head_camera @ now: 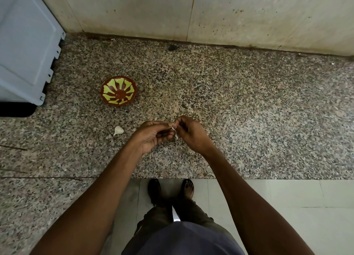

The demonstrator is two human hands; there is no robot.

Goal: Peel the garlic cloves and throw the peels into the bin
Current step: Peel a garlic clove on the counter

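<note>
Pinching garlic clove (174, 129) between fingers of left hand (153, 135), right hand (191, 133)

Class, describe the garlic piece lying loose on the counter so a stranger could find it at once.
Start at the speckled granite counter and find the red bowl with yellow-green petals. Nearer the person, beside the left hand, lies the garlic piece: small, white, pointed, the only pale loose thing there.

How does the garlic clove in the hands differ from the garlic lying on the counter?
The clove in the hands is pinched between the left hand and right hand, mostly hidden; the garlic on the counter lies untouched and in full view. The held clove is above the counter; the other rests on it, left of the hands. Both look pale white.
</note>
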